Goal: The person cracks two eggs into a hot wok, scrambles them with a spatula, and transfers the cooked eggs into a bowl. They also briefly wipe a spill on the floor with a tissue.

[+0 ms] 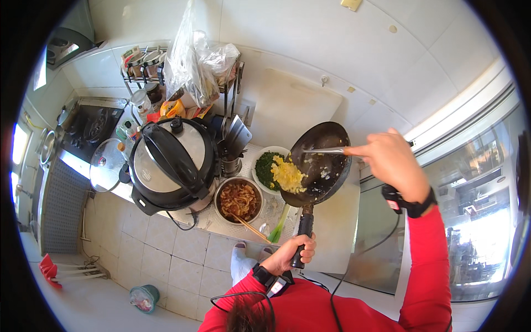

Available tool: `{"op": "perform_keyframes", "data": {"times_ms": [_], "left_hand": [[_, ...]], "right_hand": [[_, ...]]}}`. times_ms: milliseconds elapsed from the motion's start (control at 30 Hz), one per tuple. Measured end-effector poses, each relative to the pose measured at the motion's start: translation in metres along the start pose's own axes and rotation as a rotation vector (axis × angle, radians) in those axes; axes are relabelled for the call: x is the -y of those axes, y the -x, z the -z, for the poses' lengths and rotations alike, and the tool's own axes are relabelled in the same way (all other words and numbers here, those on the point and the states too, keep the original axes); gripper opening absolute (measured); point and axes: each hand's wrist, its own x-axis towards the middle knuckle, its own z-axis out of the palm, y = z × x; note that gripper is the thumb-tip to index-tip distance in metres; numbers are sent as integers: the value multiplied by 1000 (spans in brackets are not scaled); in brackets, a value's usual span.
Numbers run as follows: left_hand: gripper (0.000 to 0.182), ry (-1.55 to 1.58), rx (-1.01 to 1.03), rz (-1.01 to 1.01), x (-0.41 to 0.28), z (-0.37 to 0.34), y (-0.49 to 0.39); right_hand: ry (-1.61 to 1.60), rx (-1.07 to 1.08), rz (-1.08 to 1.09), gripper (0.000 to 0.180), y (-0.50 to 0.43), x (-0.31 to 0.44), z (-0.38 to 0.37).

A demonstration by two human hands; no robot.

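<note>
My left hand is wrapped around the black handle of a dark wok, which is tilted to the left. In my right hand is a utensil with an orange-brown handle and a metal shaft; its tip reaches inside the wok. Scrambled egg in yellow pieces lies across the wok's left rim, partly over chopped greens in a white dish. Bits of egg cling to the wok's inner wall. Left of the dish, a steel bowl contains sliced, sauced food.
Wooden chopsticks lean from the bowl past the counter edge, beside a leek stalk. A large electric pressure cooker stands left, near a utensil holder. Cutting boards lean on the wall. A glass door is at right.
</note>
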Motion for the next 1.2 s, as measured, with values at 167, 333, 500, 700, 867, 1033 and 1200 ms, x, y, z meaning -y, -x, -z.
{"op": "perform_keyframes", "data": {"times_ms": [167, 333, 500, 700, 867, 1033, 1200], "left_hand": [[10, 32, 20, 30, -1, 2, -3], [9, 52, 21, 43, 1, 1, -3], [9, 64, 23, 67, 3, 2, -1], [8, 60, 43, 77, 4, 4, 1], [8, 83, 50, 85, 3, 6, 9], [8, 89, 61, 81, 2, 8, 14], [8, 84, 62, 97, 2, 10, 16]], "right_hand": [[-145, 217, -129, 36, 23, -7, 35], [-259, 313, -142, 33, 12, 9, 9], [-297, 163, -122, 31, 6, 15, -34], [-335, 107, -148, 30, 1, 13, -55], [-416, 85, -204, 32, 5, 15, -27], [-473, 250, -290, 32, 31, 10, 14], [-538, 309, -275, 31, 30, 27, 4]]}}
